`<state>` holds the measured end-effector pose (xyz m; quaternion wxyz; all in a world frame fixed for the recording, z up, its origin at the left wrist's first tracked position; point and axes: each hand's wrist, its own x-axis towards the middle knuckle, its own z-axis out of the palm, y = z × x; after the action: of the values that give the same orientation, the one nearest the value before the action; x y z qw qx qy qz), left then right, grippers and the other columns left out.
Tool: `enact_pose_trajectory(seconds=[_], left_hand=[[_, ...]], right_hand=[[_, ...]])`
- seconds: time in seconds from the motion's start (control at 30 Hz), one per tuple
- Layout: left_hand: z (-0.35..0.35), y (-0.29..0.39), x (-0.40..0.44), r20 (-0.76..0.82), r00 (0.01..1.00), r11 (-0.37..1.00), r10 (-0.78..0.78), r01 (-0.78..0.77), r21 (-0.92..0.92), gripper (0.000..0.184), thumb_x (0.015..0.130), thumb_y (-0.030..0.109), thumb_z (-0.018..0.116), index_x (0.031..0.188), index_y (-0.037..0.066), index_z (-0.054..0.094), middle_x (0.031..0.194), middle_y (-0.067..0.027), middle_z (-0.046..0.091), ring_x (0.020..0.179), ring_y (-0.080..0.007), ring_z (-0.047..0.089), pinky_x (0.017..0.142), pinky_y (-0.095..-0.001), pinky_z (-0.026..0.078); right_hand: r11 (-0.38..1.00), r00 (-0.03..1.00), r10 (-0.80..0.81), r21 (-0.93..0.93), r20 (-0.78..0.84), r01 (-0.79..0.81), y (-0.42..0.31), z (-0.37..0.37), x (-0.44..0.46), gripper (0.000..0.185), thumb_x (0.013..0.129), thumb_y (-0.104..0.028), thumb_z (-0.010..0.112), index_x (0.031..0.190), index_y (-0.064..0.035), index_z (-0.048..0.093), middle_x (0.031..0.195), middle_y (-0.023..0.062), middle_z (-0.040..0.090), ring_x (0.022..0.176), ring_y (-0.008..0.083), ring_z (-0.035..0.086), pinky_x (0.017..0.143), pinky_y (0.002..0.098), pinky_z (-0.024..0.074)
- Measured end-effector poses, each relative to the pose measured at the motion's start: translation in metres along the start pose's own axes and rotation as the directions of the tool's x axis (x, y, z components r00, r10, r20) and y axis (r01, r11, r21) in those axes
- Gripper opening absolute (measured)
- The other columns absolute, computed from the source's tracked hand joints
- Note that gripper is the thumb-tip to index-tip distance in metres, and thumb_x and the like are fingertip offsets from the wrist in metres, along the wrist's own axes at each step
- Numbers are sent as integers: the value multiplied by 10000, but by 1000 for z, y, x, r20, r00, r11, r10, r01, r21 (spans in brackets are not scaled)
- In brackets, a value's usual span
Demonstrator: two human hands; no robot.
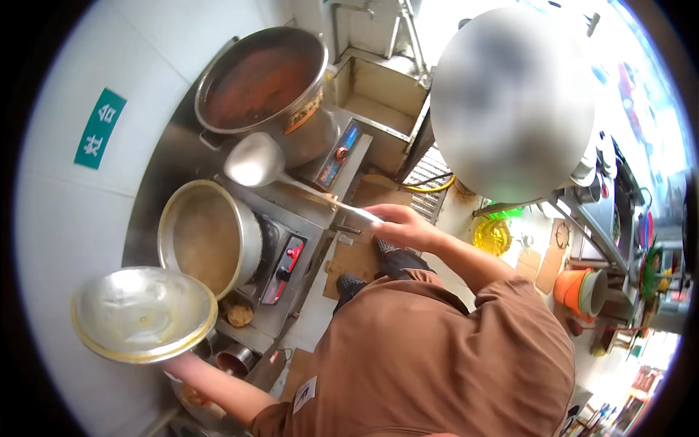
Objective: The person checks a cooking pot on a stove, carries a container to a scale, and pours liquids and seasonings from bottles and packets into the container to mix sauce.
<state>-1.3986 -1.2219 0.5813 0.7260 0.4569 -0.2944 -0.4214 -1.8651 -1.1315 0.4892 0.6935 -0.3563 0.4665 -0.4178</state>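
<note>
My left hand (182, 363) holds up a round metal pot lid (142, 313), its hollow side towards me; most of the fingers are hidden behind it. The lid is tilted beside a large pot of cloudy brownish liquid (200, 240), close to its rim. In my right hand (404, 225), closed round the end of the handle, is a long metal ladle (255, 162). Its bowl hangs between this pot and a taller stockpot (304, 149) with a reddish-brown surface inside.
Two stove control panels, one red (284, 269) and one blue (341, 153), face the floor side. Behind the stockpot is a sink (378, 104). Small pots (234, 358) stand near my left forearm. Yellow containers (493, 237) and orange buckets (571, 290) are on the right.
</note>
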Motion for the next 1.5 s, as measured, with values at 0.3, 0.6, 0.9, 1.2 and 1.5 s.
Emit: enact_pose_trajectory(seconds=[0.3, 0.6, 0.9, 1.2, 1.5], left_hand=[[6, -6, 6, -5, 1000, 997, 5, -5, 82, 478, 912, 365, 437, 1250, 29, 470, 1273, -136, 484, 1177, -278, 461, 990, -433, 377], [26, 3, 4, -102, 995, 980, 1, 19, 197, 464, 907, 352, 448, 1243, 33, 478, 1256, -137, 498, 1168, -278, 473, 973, -434, 400], [67, 10, -16, -103, 972, 960, -211, 226, 168, 522, 925, 373, 347, 1299, 14, 408, 1328, -176, 435, 1211, -362, 427, 1000, -566, 344], [37, 14, -4, -421, 901, 966, 100, 13, 257, 283, 852, 202, 550, 1079, 33, 551, 990, -60, 597, 901, -171, 577, 787, -315, 494], [67, 5, -1, -227, 951, 891, 208, -88, 445, 315, 829, 153, 519, 1106, 5, 532, 907, -62, 607, 715, -154, 598, 598, -265, 501]], right_hand=[[991, 507, -112, -57, -855, 123, 72, -147, -81, 270, 869, -212, 581, 1067, -28, 577, 629, -41, 473, 435, 37, 388, 371, 197, 316], [977, 335, -126, -58, -934, 206, 82, -358, -56, 236, 859, -271, 619, 905, -41, 602, 573, -17, 501, 394, 57, 402, 353, 204, 314], [759, 219, -432, -484, -875, -436, 166, -500, -55, 342, 861, -369, 549, 978, -62, 641, 721, 66, 629, 681, 203, 603, 659, 341, 473], [222, 425, -629, -674, -651, -704, 148, -466, -70, 502, 789, -164, 593, 1241, 15, 468, 1219, 222, 498, 1106, 369, 484, 939, 435, 394], [296, 490, -721, -857, -490, -422, 130, -358, -76, 385, 834, -87, 532, 1209, -1, 505, 1294, 204, 435, 1192, 355, 419, 1006, 419, 330]])
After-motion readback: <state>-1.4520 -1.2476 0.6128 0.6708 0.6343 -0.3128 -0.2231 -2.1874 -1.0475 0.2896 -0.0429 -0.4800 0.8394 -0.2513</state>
